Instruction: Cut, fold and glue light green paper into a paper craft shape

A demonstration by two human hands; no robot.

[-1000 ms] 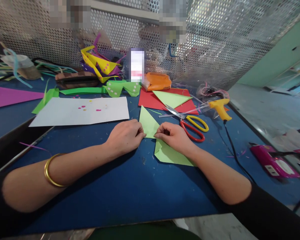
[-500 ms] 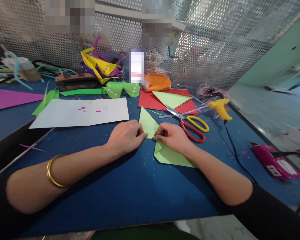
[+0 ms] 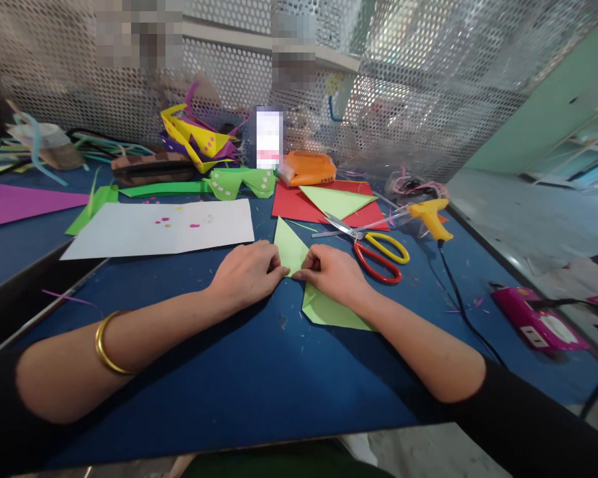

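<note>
Both hands pinch the lower edge of a light green folded paper triangle [image 3: 288, 244] at the middle of the table. My left hand [image 3: 249, 269] has its thumb and fingers closed on the left part of that edge. A short way to the right, my right hand [image 3: 331, 271] grips the same edge, fingertips close to the left ones. Under my right hand and wrist lies another light green paper piece [image 3: 323, 311], partly hidden. Scissors [image 3: 373, 249] with one red and one yellow handle lie beyond my right hand, blades pointing left.
A white folded sheet [image 3: 129, 232] with small confetti lies at left. Behind are green paper glasses [image 3: 239, 182], a red sheet [image 3: 284, 202] and an orange packet [image 3: 306, 167]. A yellow glue gun [image 3: 432, 218] and a magenta power strip [image 3: 538, 318] with cables are at right.
My right hand has moved slightly left, closer to my left hand, along the paper's lower edge. The whole view has shifted a little; both hands keep their pinch.
</note>
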